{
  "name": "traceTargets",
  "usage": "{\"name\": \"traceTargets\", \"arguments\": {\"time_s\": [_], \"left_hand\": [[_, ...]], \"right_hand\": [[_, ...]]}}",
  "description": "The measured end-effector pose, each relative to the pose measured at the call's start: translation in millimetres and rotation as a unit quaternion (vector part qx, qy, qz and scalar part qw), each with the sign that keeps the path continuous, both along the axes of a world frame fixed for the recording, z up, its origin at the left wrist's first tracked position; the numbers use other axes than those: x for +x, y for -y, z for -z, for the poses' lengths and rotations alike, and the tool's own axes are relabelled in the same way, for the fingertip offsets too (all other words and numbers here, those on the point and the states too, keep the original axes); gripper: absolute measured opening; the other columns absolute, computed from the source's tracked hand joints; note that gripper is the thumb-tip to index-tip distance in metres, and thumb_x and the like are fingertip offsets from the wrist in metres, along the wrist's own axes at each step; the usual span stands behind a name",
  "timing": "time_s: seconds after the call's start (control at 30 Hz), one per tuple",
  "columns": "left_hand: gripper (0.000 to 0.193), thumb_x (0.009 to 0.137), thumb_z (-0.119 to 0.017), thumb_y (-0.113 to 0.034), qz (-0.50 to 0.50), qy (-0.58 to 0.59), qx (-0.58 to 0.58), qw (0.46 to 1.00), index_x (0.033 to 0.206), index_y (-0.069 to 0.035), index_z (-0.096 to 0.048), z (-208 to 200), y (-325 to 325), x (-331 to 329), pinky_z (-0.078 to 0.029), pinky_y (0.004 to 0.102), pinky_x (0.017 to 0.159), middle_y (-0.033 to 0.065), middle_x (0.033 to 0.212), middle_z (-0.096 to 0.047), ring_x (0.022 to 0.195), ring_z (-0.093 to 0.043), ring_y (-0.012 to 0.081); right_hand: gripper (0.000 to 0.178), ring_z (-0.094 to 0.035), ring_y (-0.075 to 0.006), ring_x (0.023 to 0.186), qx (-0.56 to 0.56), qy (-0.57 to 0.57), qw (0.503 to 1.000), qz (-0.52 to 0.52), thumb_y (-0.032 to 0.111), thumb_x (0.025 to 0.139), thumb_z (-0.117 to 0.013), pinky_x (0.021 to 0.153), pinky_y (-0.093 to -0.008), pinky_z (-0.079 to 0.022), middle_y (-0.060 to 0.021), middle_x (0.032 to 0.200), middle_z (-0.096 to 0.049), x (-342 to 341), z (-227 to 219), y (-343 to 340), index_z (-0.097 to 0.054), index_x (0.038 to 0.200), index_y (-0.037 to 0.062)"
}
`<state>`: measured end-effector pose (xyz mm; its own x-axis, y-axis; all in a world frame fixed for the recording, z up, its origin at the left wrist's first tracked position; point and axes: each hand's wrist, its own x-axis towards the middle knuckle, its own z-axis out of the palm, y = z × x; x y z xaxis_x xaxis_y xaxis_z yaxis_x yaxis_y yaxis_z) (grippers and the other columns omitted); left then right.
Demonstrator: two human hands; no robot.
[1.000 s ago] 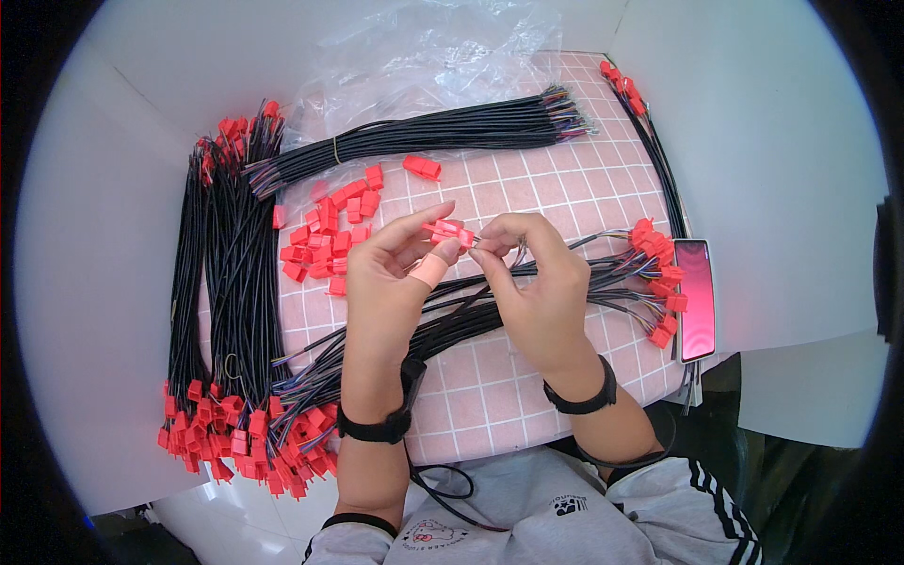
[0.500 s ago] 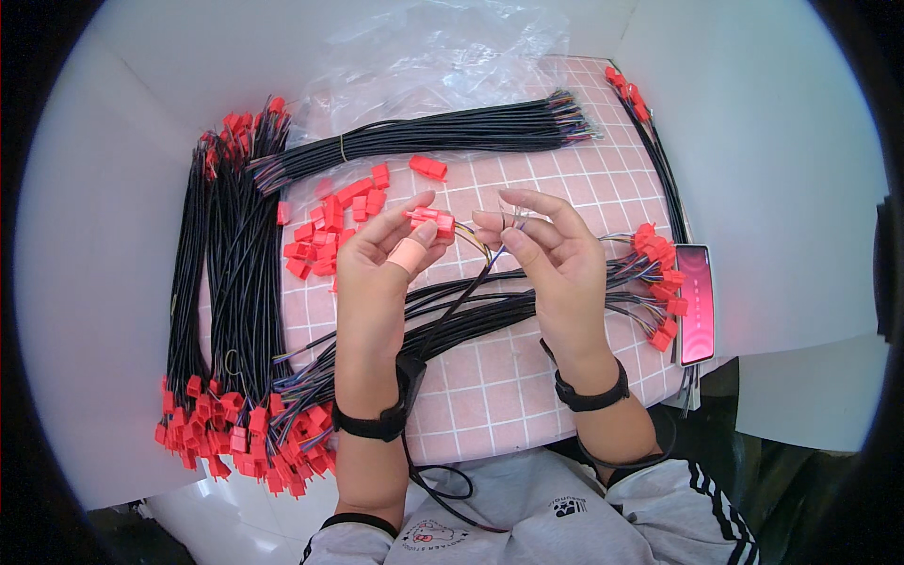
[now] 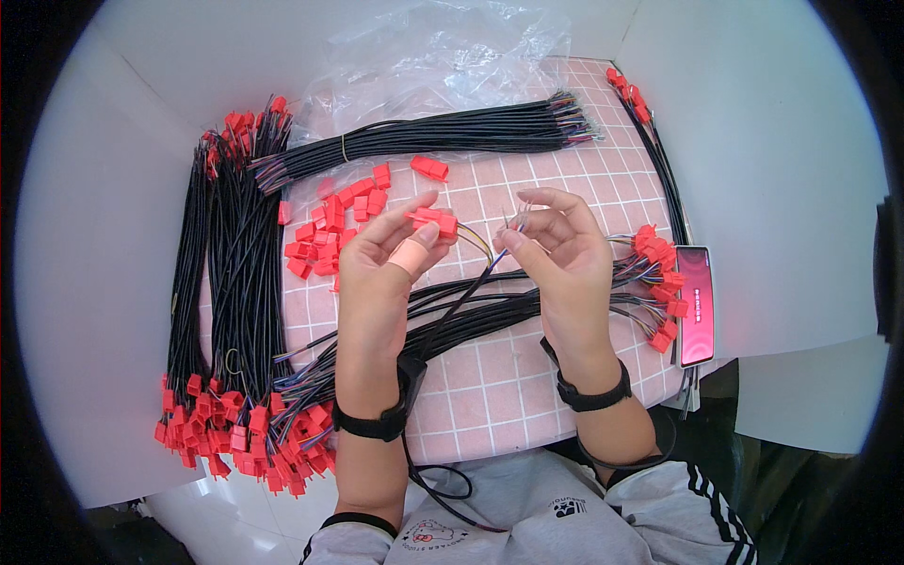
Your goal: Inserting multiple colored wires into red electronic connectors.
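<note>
My left hand [image 3: 377, 268], with a tan bandage on the thumb, pinches a red plastic connector housing [image 3: 434, 223] above the table's middle. Yellow and dark wires [image 3: 475, 237] run out of the housing's right end to a black-sheathed cable [image 3: 468, 292]. My right hand [image 3: 574, 268] pinches the same cable's other loose wires [image 3: 511, 226] between thumb and fingers, a blue one among them. Their bare or metal-tipped ends stick up past the fingertips, too fine to tell apart. Below both hands lies a bundle of black cables [image 3: 471, 323] with red housings [image 3: 654, 247] on its right ends.
Loose red housings [image 3: 325, 235] lie left of my hands. Behind them a tied cable bundle [image 3: 433, 132] rests by a clear plastic bag [image 3: 452, 52]. Finished-looking cable bundles [image 3: 245, 273] stack at left. A phone [image 3: 696, 306] and more cables [image 3: 659, 160] lie at right.
My right hand has shifted slightly right, away from the housing, and the wire ends have moved with it. My left hand stays nearly in place. The phone's screen picture differs.
</note>
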<state>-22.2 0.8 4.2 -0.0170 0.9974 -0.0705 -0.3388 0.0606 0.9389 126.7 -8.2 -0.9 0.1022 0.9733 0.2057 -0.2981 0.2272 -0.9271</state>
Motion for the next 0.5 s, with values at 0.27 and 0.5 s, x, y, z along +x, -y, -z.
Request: {"name": "traceTargets", "arguments": {"time_s": [0.27, 0.5], "left_hand": [[0.035, 0.081, -0.053, -0.003, 0.03, 0.034, 0.032, 0.998, 0.114, 0.003, -0.048, -0.6, 1.6, 1.4, -0.048, 0.0273, 0.08, 0.0154, 0.104, -0.056, 0.093, -0.057, 0.018], [0.036, 0.081, -0.052, -0.001, 0.056, 0.016, 0.049, 0.997, 0.116, 0.003, -0.046, 0.1, 2.7, 1.9, -0.047, 0.0284, 0.083, 0.0173, 0.108, -0.055, 0.099, -0.055, 0.0193]], "right_hand": [[0.035, -0.055, -0.0121, 0.075, 0.001, -0.023, 0.998, -0.059, -0.006, 0.074, -0.056, 0.07, -0.0238, -0.044, -0.0083, 0.078, -0.057, 2.2, 1.2, 2.1, -0.041, 0.106, 0.001], [0.033, -0.05, -0.0083, 0.069, -0.029, 0.025, 0.997, -0.073, -0.004, 0.072, -0.056, 0.067, -0.0208, -0.037, -0.0043, 0.072, -0.055, 5.1, 4.6, 2.5, -0.043, 0.101, 0.004]]}}
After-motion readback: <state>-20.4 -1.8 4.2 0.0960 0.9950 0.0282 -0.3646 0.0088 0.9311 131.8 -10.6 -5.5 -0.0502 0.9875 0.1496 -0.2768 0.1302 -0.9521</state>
